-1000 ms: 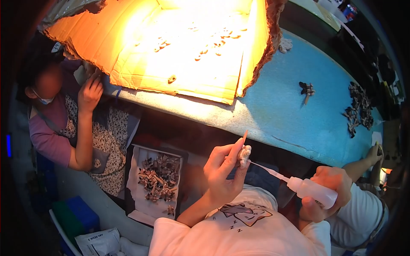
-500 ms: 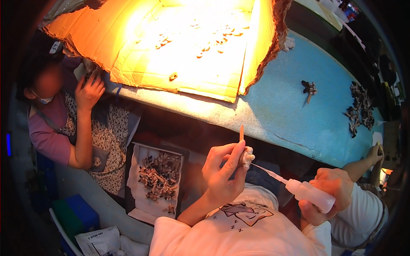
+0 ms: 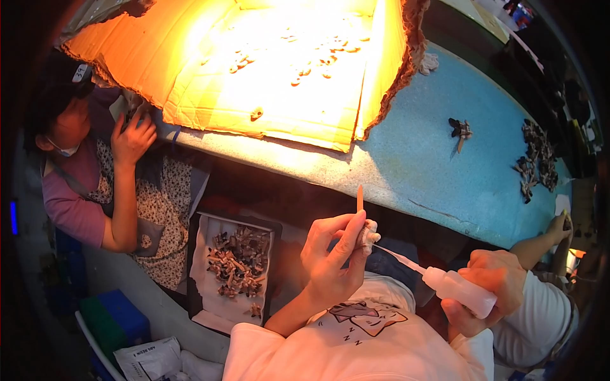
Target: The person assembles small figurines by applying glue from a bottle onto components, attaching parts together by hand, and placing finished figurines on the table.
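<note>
In front of my chest, my left hand (image 3: 329,259) pinches a small, pale, lumpy moulded piece (image 3: 368,237), with a flat wooden stick (image 3: 360,198) pointing up beyond my fingertips. How stick and piece join is hidden by my fingers. My right hand (image 3: 492,282) is wrapped round a translucent white squeeze bottle (image 3: 460,292), tilted with its base toward the lower right. Its long thin nozzle (image 3: 401,258) points up and left, and the fine tip is at or very close to the piece; contact cannot be made out.
A brightly lit cardboard box (image 3: 260,127) with small pieces inside stands on the blue table (image 3: 438,171). Dark pieces (image 3: 537,159) cluster at the right. A lined tray (image 3: 210,305) of small pieces lies left, near a person (image 3: 82,165). Another person's hand (image 3: 558,230) shows at right.
Very little differs. The bottle and my right hand have shifted slightly left, the nozzle tip staying near the piece. The person at the left has turned their head slightly.
</note>
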Demonstrator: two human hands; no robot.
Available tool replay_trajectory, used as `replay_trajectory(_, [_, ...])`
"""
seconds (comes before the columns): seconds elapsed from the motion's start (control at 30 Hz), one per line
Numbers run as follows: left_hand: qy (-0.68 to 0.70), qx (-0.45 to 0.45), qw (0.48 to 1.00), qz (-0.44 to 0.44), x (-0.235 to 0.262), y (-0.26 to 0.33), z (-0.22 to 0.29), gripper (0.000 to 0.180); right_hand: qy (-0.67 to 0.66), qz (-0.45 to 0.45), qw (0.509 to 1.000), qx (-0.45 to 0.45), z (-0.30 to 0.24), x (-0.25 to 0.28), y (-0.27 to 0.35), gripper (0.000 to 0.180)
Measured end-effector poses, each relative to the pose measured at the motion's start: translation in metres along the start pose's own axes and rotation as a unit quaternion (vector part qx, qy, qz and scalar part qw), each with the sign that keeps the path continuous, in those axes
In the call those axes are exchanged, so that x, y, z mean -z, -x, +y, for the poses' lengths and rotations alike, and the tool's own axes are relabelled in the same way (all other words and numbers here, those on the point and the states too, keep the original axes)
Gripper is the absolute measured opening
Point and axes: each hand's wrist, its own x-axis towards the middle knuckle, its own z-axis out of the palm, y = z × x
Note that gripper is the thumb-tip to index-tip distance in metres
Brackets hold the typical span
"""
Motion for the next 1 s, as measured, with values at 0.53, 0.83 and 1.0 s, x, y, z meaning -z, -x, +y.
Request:
replay_trajectory(0.53, [0.071,0.014,0.997,-0.012,-0.002,-0.001,0.002,0.032,-0.016,0.053,0.998,-0.038,0.001,0.003,0.005,0.027])
replay_trajectory(0.83, [0.131,0.033,0.991,-0.010,-0.008,0.006,-0.001,0.027,-0.111,0.172,0.976,-0.075,0.013,0.004,0.024,0.032])
replay_trajectory(1.0, [0.111,0.012,0.993,-0.029,-0.007,0.002,0.003,0.030,-0.132,0.120,0.980,-0.090,0.013,0.011,0.023,0.035])
